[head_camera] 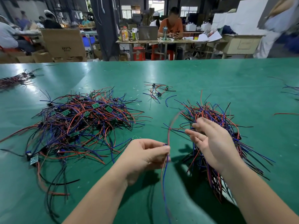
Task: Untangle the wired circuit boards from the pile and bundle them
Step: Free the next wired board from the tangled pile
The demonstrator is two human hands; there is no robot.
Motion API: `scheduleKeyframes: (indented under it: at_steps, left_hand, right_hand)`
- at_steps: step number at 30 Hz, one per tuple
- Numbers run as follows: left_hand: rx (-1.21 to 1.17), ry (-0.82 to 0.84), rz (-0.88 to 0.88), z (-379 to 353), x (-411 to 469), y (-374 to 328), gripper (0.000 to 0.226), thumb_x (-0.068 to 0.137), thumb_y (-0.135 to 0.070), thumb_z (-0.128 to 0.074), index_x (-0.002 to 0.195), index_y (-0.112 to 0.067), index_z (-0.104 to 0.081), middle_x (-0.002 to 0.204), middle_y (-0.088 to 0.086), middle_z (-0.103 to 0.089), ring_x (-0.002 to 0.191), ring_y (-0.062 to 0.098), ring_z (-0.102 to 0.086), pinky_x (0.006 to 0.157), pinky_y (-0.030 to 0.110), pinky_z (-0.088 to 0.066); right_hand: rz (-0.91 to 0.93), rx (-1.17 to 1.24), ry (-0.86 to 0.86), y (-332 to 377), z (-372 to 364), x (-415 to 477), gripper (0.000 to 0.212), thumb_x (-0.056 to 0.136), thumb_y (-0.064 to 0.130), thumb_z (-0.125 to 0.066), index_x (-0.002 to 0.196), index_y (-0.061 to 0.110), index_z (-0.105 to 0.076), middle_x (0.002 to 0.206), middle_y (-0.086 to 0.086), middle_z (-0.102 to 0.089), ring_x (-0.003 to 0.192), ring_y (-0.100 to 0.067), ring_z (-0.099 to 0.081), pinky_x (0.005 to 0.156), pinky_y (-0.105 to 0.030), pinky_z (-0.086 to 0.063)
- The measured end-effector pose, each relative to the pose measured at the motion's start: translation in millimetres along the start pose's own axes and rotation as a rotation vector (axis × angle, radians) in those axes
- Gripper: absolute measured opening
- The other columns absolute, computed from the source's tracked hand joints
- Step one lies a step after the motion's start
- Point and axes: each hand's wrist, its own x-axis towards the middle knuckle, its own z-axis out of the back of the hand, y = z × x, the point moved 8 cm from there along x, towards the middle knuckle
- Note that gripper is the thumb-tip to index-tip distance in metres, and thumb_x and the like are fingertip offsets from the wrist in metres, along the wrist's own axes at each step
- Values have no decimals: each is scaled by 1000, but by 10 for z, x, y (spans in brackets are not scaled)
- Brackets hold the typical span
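Observation:
A tangled pile of small green circuit boards with red, blue and black wires lies on the green table at the left. My left hand pinches one wired board's wires, which hang down and arc up in a blur. My right hand is raised just right of it, fingers spread and relaxed, above a gathered bundle of wired boards lying on the table. Whether the right hand touches the bundle is unclear.
A few loose wired boards lie farther back at the middle. Another wire bunch sits at the far left, and stray wires at the right edge. Beyond the table, people work at benches among cardboard boxes.

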Motion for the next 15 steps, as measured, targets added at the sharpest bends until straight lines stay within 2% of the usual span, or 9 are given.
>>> scheduleKeyframes:
  at_steps: [3, 5, 6, 8, 10, 12, 13, 15]
  left_hand:
    - [-43, -151, -56, 115, 45, -3, 38, 55, -26, -78, 84, -4, -66, 72, 9, -72, 57, 15, -67, 51, 23, -54]
    - [-14, -130, -76, 84, 48, 11, 38, 57, -28, -77, 84, -3, -66, 71, 9, -72, 57, 13, -68, 50, 21, -54]
    - [1, -101, -85, 51, 42, 5, 36, 58, -30, -75, 82, -4, -66, 71, 9, -73, 58, 13, -69, 49, 21, -53]
    - [5, -64, -114, 11, 41, -30, 32, 65, -36, -70, 80, -7, -68, 74, 9, -74, 64, 16, -71, 50, 21, -54]
    - [57, -141, -186, 99, 52, -103, 28, 76, -38, -65, 81, -11, -70, 78, 6, -75, 69, 17, -72, 57, 23, -57]
    - [372, -385, -382, 340, 8, -286, 11, 89, -24, -65, 90, -16, -71, 88, -2, -74, 81, 15, -70, 72, 24, -55]
    - [616, -503, -480, 417, -43, -396, 14, 91, -14, -62, 101, -18, -69, 99, -6, -72, 92, 12, -66, 83, 24, -51]
    - [992, -565, -557, 462, -39, -434, 44, 86, -2, -53, 127, -18, -56, 124, -3, -59, 115, 14, -52, 102, 27, -38]
  right_hand:
    - [80, -447, 299, -108, -242, -128, 43, 79, 6, -72, 115, 21, -54, 102, -10, -58, 69, -15, -66, 63, -27, -53]
    - [234, -799, 475, -159, -434, -288, 40, 69, 9, -81, 102, 27, -65, 95, -1, -63, 70, -11, -62, 68, -30, -52]
    - [338, -904, 475, -140, -484, -329, 34, 68, 9, -82, 94, 26, -69, 86, 3, -64, 67, -10, -59, 66, -26, -51]
    - [440, -895, 399, -54, -491, -329, 26, 69, 6, -81, 86, 23, -72, 76, 5, -65, 64, -14, -59, 64, -25, -50]
    - [483, -771, 279, 110, -405, -283, 27, 73, 3, -78, 89, 24, -71, 82, 0, -69, 69, -16, -63, 69, -25, -53]
    - [592, -776, 97, 349, -226, -241, 29, 76, 2, -74, 95, 24, -71, 89, -1, -70, 77, -14, -66, 76, -23, -53]
    - [631, -836, 2, 456, -127, -218, 30, 76, 4, -73, 99, 22, -71, 94, -2, -70, 82, -16, -67, 81, -27, -53]
    - [619, -1090, -148, 570, 36, -135, 33, 77, 10, -72, 110, 15, -70, 107, -5, -67, 100, -20, -62, 94, -36, -48]
